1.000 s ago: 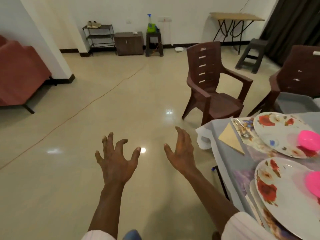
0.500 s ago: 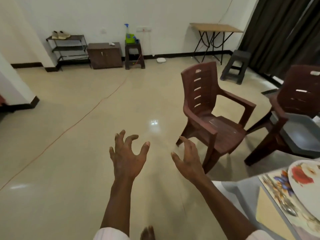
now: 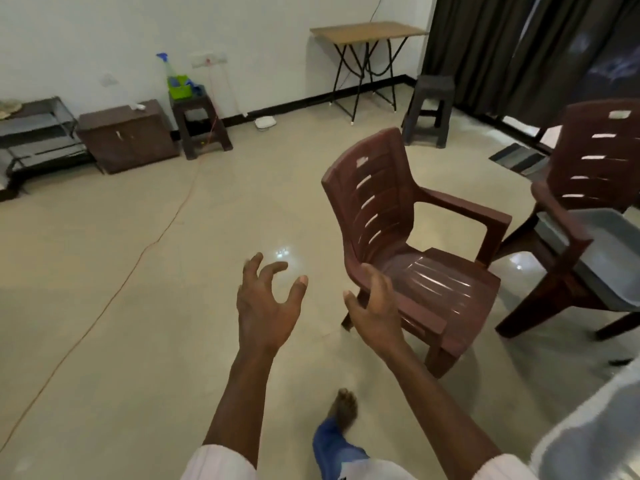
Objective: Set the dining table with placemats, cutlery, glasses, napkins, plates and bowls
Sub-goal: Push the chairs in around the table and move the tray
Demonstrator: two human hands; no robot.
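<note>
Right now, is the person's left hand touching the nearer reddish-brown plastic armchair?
Apart. Head view: beige floor tiles and the right hand lie between left hand and armchair.

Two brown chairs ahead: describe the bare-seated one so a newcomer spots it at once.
Start at the dark curtain on the right and drop to the two brown armchairs. Take the left chair, just beyond the right hand; its seat is bare, whereas the right chair holds a grey tub.

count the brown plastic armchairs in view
2 armchairs: one mid-floor just beyond the right hand, one at the right edge with a grey tub on its seat. More may be out of frame.
</note>
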